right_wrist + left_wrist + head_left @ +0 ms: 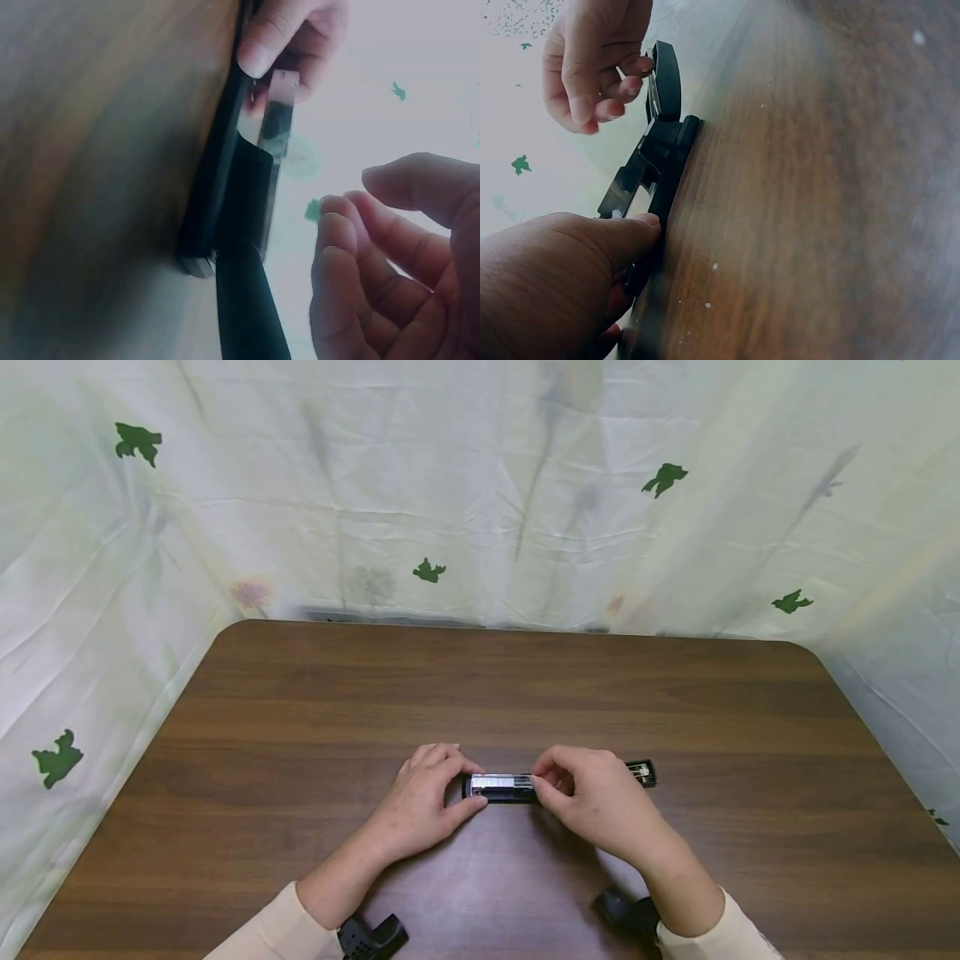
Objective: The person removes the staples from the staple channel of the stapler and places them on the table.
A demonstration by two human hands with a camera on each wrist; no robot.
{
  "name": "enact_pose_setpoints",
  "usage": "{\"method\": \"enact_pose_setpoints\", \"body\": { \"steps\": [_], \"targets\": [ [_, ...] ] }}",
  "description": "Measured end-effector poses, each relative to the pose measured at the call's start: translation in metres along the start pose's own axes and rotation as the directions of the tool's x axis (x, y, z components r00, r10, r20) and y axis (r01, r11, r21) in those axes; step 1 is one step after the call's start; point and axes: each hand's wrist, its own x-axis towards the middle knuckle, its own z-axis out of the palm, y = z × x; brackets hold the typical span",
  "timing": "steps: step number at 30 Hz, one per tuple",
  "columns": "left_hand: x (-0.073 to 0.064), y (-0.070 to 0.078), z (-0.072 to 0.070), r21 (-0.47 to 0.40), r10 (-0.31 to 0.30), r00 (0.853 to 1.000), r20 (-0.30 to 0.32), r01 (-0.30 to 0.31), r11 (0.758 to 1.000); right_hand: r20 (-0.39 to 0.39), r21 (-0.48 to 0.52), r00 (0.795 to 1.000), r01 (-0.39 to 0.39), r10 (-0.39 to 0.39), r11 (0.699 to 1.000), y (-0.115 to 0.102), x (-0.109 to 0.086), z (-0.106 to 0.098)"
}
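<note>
An opened black stapler [517, 795] lies left to right on the table, its top arm swung back to the right and its silver staple channel [495, 782] exposed. At the left end my left hand [420, 806] grips the base between thumb and fingers; the left wrist view shows the thumb [634, 236] pressed on the base's side. My right hand [603, 789] hovers over the middle, hiding part of the stapler. In the right wrist view, that hand's fingers [341, 255] are loosely bent beside the channel, thumb apart from them, with nothing between.
A brown wood-grain table [480, 693] with rounded far corners spreads around the hands. Behind and beside it hangs a pale curtain [480, 485] with green leaf-like patches. Black wrist devices [372, 937] sit below both hands.
</note>
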Motion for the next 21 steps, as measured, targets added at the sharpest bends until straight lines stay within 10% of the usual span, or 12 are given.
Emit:
{"method": "enact_pose_setpoints", "body": {
  "steps": [21],
  "targets": [
    [0.000, 0.000, -0.001, 0.000, -0.008, 1.000, 0.007, 0.008, 1.000, -0.024, -0.129, 1.000, -0.018, 0.015, 0.991, -0.001, 0.001, 0.027]
  ]
}}
